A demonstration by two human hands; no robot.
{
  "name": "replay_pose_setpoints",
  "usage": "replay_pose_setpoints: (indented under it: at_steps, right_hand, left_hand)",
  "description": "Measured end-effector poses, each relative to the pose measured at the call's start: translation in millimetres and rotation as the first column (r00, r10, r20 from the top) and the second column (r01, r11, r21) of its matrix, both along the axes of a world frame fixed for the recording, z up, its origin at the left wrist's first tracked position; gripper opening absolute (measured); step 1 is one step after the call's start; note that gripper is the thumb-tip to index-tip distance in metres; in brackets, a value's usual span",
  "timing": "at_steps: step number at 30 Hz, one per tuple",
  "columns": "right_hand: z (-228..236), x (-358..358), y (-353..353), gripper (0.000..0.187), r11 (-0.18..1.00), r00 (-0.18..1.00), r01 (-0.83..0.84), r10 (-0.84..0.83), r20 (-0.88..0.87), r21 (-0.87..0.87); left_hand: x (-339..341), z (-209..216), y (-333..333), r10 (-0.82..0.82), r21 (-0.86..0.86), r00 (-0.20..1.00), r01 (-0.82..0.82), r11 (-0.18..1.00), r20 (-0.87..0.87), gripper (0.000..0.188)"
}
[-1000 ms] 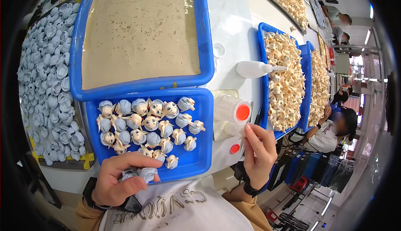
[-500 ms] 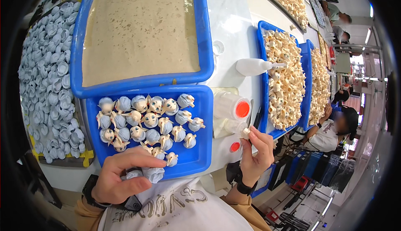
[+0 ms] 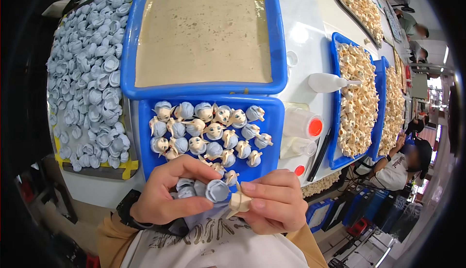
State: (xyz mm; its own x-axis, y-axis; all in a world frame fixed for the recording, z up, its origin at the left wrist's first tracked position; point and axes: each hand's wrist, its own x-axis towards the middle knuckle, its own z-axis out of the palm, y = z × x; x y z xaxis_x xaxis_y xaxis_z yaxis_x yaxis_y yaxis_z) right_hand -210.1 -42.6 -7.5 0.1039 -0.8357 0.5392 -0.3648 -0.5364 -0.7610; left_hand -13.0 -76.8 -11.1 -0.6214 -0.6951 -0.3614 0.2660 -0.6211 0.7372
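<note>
Several blue-grey cup-shaped doll hair pieces (image 3: 217,191) are gathered in my left hand (image 3: 170,193), with the foremost one held between thumb and forefinger, its hollow side facing my right hand. My right hand (image 3: 274,202) pinches a cream doll face piece (image 3: 240,202) by thumb and fingertips, close to the hair piece but apart from it. Its painted side is not visible. Just beyond my hands lies a blue tray (image 3: 270,156) with rows of small doll heads (image 3: 214,131), pale faces with blue-grey hair; my left hand covers part of its near edge.
At left, a tray holds many loose hair pieces (image 3: 92,83). A blue tray lined with beige sheet (image 3: 204,35) lies beyond. To the right are a white squeeze bottle (image 3: 327,82), red-lidded jar (image 3: 303,123), and blue trays of cream pieces (image 3: 358,98). A co-worker (image 3: 400,168) sits far right.
My right hand has moved left from beside the jar, bringing the cream face piece close to my left hand. The left hand now presents a hair piece with its hollow visible. The view has shifted.
</note>
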Motion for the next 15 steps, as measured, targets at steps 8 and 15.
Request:
replay_pose_setpoints:
  at_steps: [8, 15]
  right_hand:
    - [9.3, 0.4, -5.2, 0.039, 0.988, 0.969, -0.091, 0.116, -0.220, 0.121]
    - [3.5, 2.0, -1.5, 0.034, 0.997, 0.952, -0.076, 0.064, -0.299, -0.027]
  left_hand:
    - [1.5, -3.8, 3.4, -0.045, -0.053, 0.993, 0.050, 0.997, 0.108, 0.031]
    - [-0.4, -3.4, 3.7, -0.018, -0.062, 0.997, 0.023, 0.998, 0.079, 0.030]
